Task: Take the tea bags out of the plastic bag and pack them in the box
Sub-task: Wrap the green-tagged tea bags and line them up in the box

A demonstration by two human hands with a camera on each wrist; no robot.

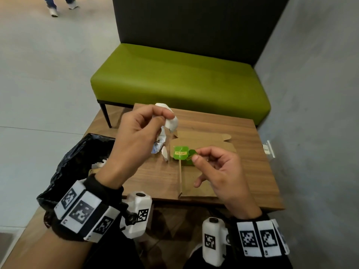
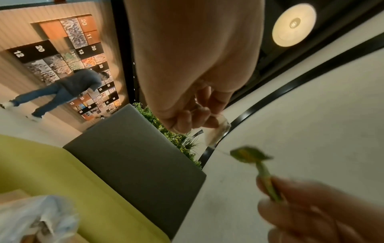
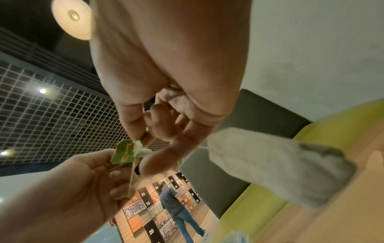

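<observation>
The box's (image 1: 202, 171) inside stays hidden behind both hands.

Wooden table (image 1: 250, 158) — flattened cardboard box (image 1: 196, 183) on it (black bag (image 1: 77, 158) at left edge).

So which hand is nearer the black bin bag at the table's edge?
Left. The left hand, pinching a white tea bag, is raised just beside the black bin bag; the right hand holds a green tag over the cardboard box, farther away.

A green padded bench (image 1: 178, 78) with a dark tall back (image 1: 194, 22) stands against a grey wall (image 1: 314, 84). Pale floor (image 1: 48, 74) spreads left. A round ceiling lamp (image 2: 294, 24) glows overhead.
</observation>
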